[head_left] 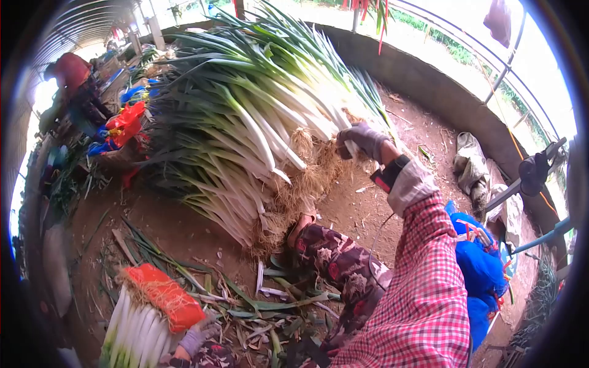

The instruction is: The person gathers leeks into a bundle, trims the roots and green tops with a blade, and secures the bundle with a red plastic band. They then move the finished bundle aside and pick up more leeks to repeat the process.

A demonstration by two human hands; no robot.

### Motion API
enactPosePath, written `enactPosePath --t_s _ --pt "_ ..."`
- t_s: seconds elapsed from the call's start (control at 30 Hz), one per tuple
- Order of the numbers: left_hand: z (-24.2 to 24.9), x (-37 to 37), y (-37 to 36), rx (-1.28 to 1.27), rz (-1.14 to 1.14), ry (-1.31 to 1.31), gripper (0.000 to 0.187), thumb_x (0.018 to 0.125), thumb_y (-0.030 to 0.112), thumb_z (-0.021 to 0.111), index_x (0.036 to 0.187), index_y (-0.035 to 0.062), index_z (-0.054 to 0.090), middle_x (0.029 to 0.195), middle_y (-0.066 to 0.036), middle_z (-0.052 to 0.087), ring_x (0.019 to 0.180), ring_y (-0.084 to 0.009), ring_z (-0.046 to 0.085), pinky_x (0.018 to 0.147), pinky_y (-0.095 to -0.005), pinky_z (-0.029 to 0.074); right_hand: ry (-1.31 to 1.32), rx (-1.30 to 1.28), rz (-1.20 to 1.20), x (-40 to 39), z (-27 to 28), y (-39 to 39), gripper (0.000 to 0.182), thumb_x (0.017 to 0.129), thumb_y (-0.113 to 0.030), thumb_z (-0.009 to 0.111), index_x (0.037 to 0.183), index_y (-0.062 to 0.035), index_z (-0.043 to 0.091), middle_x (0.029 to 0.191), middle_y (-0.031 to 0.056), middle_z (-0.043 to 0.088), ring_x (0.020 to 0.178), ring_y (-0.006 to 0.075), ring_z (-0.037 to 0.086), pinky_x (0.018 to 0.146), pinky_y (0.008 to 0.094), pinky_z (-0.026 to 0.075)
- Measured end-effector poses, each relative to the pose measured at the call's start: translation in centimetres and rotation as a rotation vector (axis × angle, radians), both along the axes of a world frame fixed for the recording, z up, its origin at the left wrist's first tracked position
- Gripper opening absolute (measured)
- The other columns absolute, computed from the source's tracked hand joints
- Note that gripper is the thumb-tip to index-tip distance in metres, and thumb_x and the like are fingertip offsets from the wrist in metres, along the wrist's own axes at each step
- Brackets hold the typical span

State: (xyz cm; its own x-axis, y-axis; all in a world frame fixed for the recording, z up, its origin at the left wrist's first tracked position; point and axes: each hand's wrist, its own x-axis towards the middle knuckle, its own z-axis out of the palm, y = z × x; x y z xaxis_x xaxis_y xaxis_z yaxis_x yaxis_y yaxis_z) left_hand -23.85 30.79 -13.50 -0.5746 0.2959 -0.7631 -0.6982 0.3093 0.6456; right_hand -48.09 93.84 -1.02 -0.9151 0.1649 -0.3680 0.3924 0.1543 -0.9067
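Observation:
My right hand (363, 141), in a greyish-purple glove, is closed around the white root end of a leek (351, 147) at the right side of a big heap. The heaped leeks (245, 122) lie with green tops toward the back and left, their pale shanks and shaggy roots (307, 175) facing me. Low at the left, my gloved left hand (199, 337) is beside a bundle of leeks (132, 328), close to the orange wrap (165, 297) around its root end; its fingers are bunched and partly hidden.
Cut leaves and trimmings (264, 303) litter the dirt floor near my camouflage-clad leg (340, 264). Blue net sacks (481, 270) stand at the right, with pale sacks (471, 162) beyond. A low wall (423, 76) curves behind the heap. Another person (73, 86) is at the far left, near red bags (126, 122).

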Motion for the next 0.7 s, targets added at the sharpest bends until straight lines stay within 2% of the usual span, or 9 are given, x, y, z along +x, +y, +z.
enactPosePath --t_s 0.1,0.17,0.23,0.27,0.37,0.5,0.57,0.63,0.7 --pt "-0.5 1.5 -1.0 -0.010 0.016 0.054 0.046 0.089 0.009 0.063 0.131 -0.0022 0.050 0.113 -0.008 0.063 0.102 -0.0152 0.060 0.090 -0.0271 0.047 -0.019 -0.497 0.004 5.2 2.7 -5.2 0.012 0.080 -0.004 0.062 0.086 0.0064 0.061 0.073 0.0157 0.064 0.062 0.0250 0.065 0.057 0.0376 0.059" --pt "-2.0 1.2 -1.2 -0.265 -0.186 0.325 0.050 0.087 0.016 0.066 0.132 0.0002 0.049 0.114 -0.009 0.063 0.104 -0.0174 0.059 0.091 -0.0297 0.047 0.001 -0.549 0.082 7.6 2.7 -8.3 0.013 0.081 -0.004 0.061 0.086 0.0073 0.062 0.074 0.0158 0.064 0.064 0.0257 0.065 0.060 0.0391 0.059" --pt "2.4 0.4 2.6 -0.261 -0.258 0.440 0.059 0.084 0.022 0.070 0.135 0.0041 0.046 0.114 -0.013 0.062 0.106 -0.0241 0.059 0.093 -0.0333 0.046 0.081 -0.613 0.179 11.3 3.1 -11.9 0.014 0.081 -0.005 0.060 0.086 0.0080 0.062 0.074 0.0161 0.063 0.065 0.0263 0.065 0.062 0.0402 0.059" --pt "4.7 0.0 4.6 -0.335 -0.312 0.679 0.064 0.082 0.024 0.070 0.138 0.0067 0.043 0.116 -0.016 0.060 0.107 -0.0274 0.059 0.094 -0.0350 0.046 0.045 -0.629 0.124 13.8 4.8 -14.4 0.014 0.080 -0.004 0.058 0.086 0.0090 0.062 0.075 0.0169 0.063 0.064 0.0270 0.065 0.062 0.0395 0.058" --pt "12.3 -1.4 11.5 -0.496 -0.421 1.154 0.075 0.080 0.026 0.068 0.145 0.0099 0.034 0.142 -0.020 0.042 0.128 -0.0344 0.044 0.107 -0.0382 0.037 0.013 -0.544 0.227 20.3 6.7 -18.8 0.013 0.079 -0.005 0.057 0.082 0.0061 0.062 0.069 0.0145 0.064 0.063 0.0241 0.065 0.058 0.0360 0.056" --pt "13.8 -5.5 16.7 -0.530 -0.556 1.768 0.089 0.075 0.036 0.070 0.149 0.0130 0.027 0.145 -0.016 0.034 0.133 -0.0289 0.035 0.114 -0.0390 0.026 -0.022 -0.594 0.371 28.8 8.8 -21.9 0.015 0.081 -0.011 0.060 0.085 0.0035 0.062 0.072 0.0115 0.065 0.062 0.0200 0.064 0.059 0.0303 0.054" --pt "16.8 -5.0 19.0 -0.680 -0.535 2.018 0.088 0.075 0.038 0.069 0.149 0.0126 0.028 0.146 -0.014 0.033 0.132 -0.0270 0.035 0.114 -0.0402 0.023 -0.120 -0.535 0.358 33.0 10.5 -22.8 0.018 0.083 -0.012 0.062 0.094 0.0023 0.060 0.080 0.0100 0.064 0.069 0.0184 0.064 0.061 0.0308 0.053" --pt "15.8 -7.0 20.7 -0.626 -0.676 2.046 0.084 0.075 0.034 0.069 0.147 0.0138 0.031 0.145 -0.013 0.034 0.130 -0.0270 0.036 0.114 -0.0422 0.025 -0.123 -0.409 0.501 36.2 11.9 -22.3 0.022 0.084 -0.013 0.063 0.100 0.0022 0.059 0.085 0.0101 0.063 0.074 0.0181 0.064 0.062 0.0314 0.054" --pt "15.3 -6.0 20.7 -0.439 -0.749 2.075 0.072 0.072 0.020 0.067 0.140 0.0199 0.041 0.123 -0.012 0.052 0.117 -0.0311 0.048 0.105 -0.0445 0.032 -0.090 -0.343 0.634 38.5 12.4 -21.2 0.026 0.085 -0.012 0.065 0.105 0.0020 0.058 0.088 0.0105 0.061 0.080 0.0178 0.064 0.064 0.0319 0.054"
